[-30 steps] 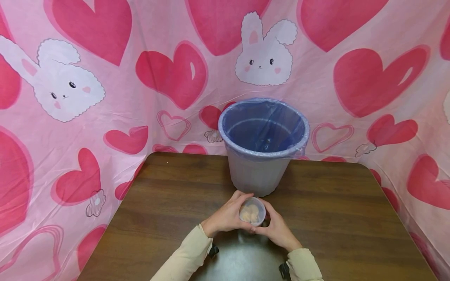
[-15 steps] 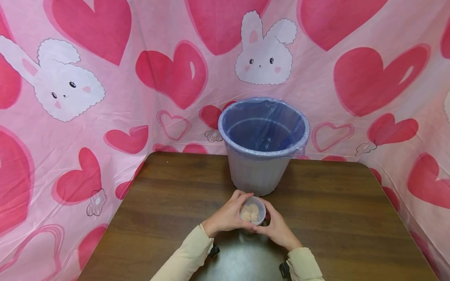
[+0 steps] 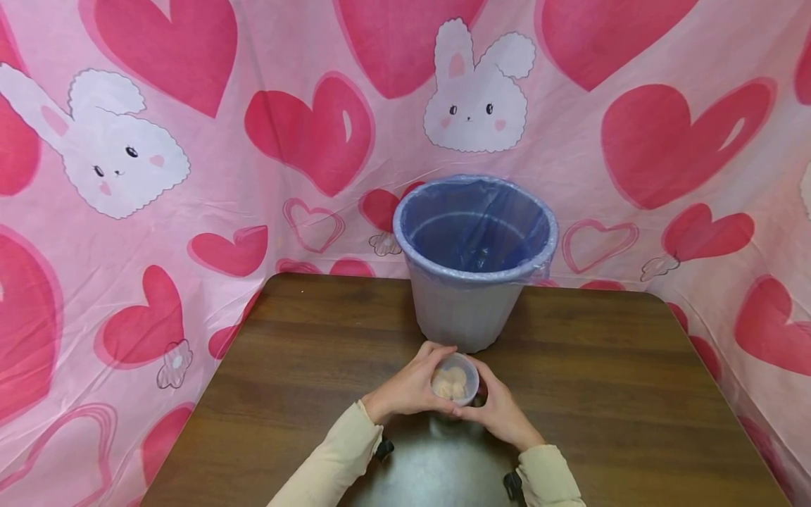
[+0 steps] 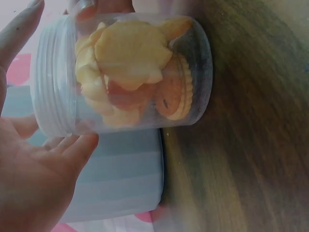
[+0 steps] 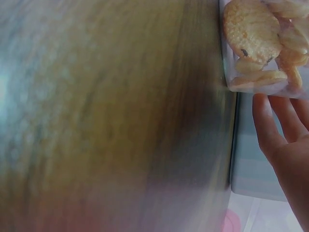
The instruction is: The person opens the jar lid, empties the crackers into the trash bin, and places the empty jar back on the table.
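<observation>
A clear plastic jar [image 3: 455,370] with a translucent screw lid [image 4: 50,77] is held upright over the table between both hands. Pale flower-shaped biscuits [image 4: 130,50] and round golden crackers [image 5: 251,31] fill much of its inside. My left hand [image 3: 410,387] grips the jar from the left, its fingers and thumb curved round the lid end. From the right, my right hand [image 3: 502,410] holds the jar too, thumb at the near side close to the left thumb. In the right wrist view, the right fingertips [image 5: 263,104] touch the jar's wall.
Right behind the hands stands a pale waste bin [image 3: 465,310] lined with a blue translucent bag [image 3: 475,243]. The dark wooden table [image 3: 304,352] has a glossy reflection at its near middle. A pink cloth [image 3: 393,162] with hearts and rabbits hangs around the table.
</observation>
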Demonstrator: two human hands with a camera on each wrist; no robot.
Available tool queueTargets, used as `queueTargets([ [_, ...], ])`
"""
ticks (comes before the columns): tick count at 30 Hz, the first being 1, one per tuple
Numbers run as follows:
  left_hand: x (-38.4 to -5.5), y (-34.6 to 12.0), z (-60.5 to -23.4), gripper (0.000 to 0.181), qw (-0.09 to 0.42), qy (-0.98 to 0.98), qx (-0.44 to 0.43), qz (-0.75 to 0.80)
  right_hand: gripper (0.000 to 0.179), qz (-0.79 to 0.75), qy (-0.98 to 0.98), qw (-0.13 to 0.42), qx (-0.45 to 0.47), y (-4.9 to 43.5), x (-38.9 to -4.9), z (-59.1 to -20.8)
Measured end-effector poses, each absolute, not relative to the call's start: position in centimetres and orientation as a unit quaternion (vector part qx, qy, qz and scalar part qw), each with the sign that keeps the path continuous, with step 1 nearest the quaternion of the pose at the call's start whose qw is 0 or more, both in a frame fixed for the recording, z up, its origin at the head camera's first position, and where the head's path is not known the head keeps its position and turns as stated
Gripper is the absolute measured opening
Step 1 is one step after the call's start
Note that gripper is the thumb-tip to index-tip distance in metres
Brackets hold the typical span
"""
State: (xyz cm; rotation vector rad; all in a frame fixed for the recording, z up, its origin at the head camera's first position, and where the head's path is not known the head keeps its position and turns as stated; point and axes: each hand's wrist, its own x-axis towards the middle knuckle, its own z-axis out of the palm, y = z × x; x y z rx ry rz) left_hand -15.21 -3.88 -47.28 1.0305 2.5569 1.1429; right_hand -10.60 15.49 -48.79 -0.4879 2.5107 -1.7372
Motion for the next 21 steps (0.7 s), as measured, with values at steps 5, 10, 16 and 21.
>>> queueTargets([
  [5,-15.5,-4.1,-47.1,0.100,0.081,0.844,0.369,0.381,0.085,-0.559,0.812,0.012,-0.167,15.8,-11.3,-50.9],
  [10,-15.7,-4.4,-47.0,0.099,0.085,0.839,0.388,0.373,0.084,-0.563,0.813,0.018,-0.146,16.0,-11.7,-52.2],
  [16,-16.0,-4.5,-46.7,0.099,0.092,0.835,0.403,0.363,0.085,-0.563,0.816,0.019,-0.132,15.9,-11.6,-52.2],
  [21,-16.0,-4.6,-46.6,0.097,0.097,0.830,0.415,0.359,0.087,-0.564,0.816,0.014,-0.130,15.9,-11.7,-52.2],
])
